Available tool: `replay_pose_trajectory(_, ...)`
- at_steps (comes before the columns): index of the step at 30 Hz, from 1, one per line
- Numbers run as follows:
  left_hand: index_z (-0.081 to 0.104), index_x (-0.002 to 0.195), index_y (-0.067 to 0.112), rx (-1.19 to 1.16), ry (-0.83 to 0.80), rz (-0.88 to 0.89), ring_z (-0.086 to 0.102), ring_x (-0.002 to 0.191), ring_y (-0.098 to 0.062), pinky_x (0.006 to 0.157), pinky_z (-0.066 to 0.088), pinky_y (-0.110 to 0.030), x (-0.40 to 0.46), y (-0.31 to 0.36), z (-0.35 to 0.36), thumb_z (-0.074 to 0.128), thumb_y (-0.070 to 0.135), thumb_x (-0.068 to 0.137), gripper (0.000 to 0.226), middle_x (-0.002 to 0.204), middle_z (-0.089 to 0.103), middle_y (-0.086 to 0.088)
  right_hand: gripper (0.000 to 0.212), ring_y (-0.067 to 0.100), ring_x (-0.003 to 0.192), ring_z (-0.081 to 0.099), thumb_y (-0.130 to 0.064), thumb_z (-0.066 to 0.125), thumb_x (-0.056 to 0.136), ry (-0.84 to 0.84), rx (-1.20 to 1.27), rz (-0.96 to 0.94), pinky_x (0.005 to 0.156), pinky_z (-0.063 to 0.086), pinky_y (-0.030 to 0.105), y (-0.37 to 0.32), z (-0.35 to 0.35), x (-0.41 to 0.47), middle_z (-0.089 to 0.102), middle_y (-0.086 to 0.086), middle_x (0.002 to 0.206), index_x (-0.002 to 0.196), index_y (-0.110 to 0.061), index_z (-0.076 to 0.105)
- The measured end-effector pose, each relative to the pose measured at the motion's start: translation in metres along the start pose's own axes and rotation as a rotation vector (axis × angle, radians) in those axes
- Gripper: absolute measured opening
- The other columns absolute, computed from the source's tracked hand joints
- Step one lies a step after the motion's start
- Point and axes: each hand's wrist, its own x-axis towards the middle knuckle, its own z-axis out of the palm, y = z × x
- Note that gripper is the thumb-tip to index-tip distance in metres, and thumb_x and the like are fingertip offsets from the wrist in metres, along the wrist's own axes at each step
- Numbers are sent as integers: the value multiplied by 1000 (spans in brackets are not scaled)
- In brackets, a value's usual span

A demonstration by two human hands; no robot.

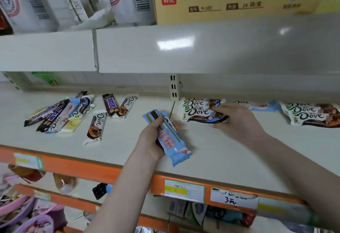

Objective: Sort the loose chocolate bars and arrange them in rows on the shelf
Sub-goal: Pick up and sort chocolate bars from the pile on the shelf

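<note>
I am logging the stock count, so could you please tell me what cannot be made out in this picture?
Head view:
1. Stack of white-and-brown Dove bars: right hand covers its right end, hiding the count.
2. Pale blue wrapped bar in the left hand: only its back shows.
3. Far-right stack of white Dove bars: cut off by the frame edge.
4. White handwritten price tag: blurred.

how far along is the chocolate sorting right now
Done: two overlapped Dove rows, one under the right hand and one at far right. In hand: the left hand holds a light blue bar. Left: the loose pile and three single bars beside it, including a Snickers.
</note>
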Motion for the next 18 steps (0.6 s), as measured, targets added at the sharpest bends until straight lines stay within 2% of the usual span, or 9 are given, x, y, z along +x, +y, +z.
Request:
replay_pose_trajectory(2,53,84,13,-12,1,0,60,64,-22,66,47,-33,5,5,-1,49,22,93,13,67,62,-10,47,30,98,60,-12,79,63,-19,-14,12,86,46,37,1,7,6,68,10,105,109,-12,67)
replay_pose_trajectory(5,52,87,15,8,-22,14,59,63,-22,65,46,-32,12,9,-3,45,24,94,14,79,54,-8,47,30,101,59,-13,78,65,-30,-31,35,88,44,33,2,15,11,66,9,111,110,-13,66)
replay_pose_trajectory(10,52,88,15,82,-51,34,58,61,-23,64,45,-32,19,12,-3,41,24,95,16,72,57,-12,41,28,103,57,-12,72,72,-27,-70,56,82,35,20,1,22,13,65,9,112,112,-11,65)
replay_pose_trajectory(12,50,93,16,88,-66,27,59,61,-22,63,46,-32,20,12,-2,41,23,95,13,74,56,-11,40,28,104,57,-12,71,72,-25,-86,59,83,34,19,1,23,14,65,10,112,111,-10,65)
replay_pose_trajectory(15,52,88,15,88,-77,14,60,58,-21,63,47,-32,22,11,-3,42,23,94,14,66,61,-11,39,28,103,57,-10,71,71,-23,-103,68,84,35,20,-1,23,14,66,10,110,110,-10,66)
replay_pose_trajectory(18,52,92,14,74,-84,18,59,65,-25,66,46,-35,23,12,-5,41,28,95,18,68,62,-13,37,29,98,58,-6,70,69,-5,-111,61,83,37,23,-2,24,14,68,11,106,106,-9,68)
